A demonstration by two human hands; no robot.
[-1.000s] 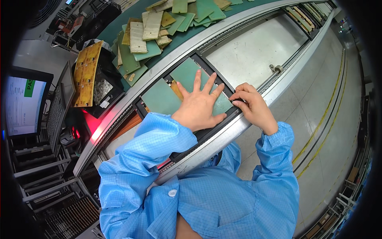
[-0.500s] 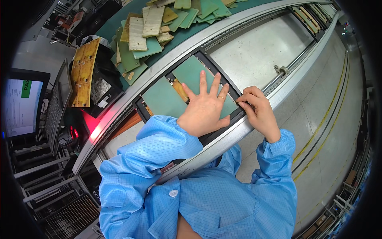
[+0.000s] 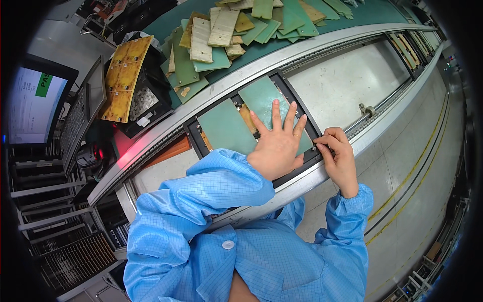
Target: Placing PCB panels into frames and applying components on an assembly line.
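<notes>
Neither grip closes around anything in full. Left hand (image 3: 275, 147) lies flat and open, palm down, fingers spread and pointing away from the person, pressing on the right-hand green circuit board (image 3: 265, 99) that sits in a black carrier frame (image 3: 193, 137). Its forearm comes in from the lower left in a blue sleeve (image 3: 201, 191), bent at the elbow so the hand reaches across the body. Right hand (image 3: 340, 157) is curled, thumb and forefinger pinched together at the near right corner of the frame; what they nip is too small to tell. Its wrist is bent inward, the forearm rising from the lower edge in a blue cuff (image 3: 349, 206).

A second green board (image 3: 227, 132) lies in the left bay of the same frame, apart from both hands, with a narrow tan strip (image 3: 247, 119) between the two boards. The frame rests on a conveyor between two grey rails (image 3: 322, 173), which run diagonally from lower left to upper right. Beyond the far rail a green tabletop (image 3: 282, 45) carries a loose heap of green and tan boards (image 3: 221, 35). To the left stand yellow panels (image 3: 122, 78) leaning in a black bin, and a lit monitor (image 3: 32, 103) at the edge of view.
</notes>
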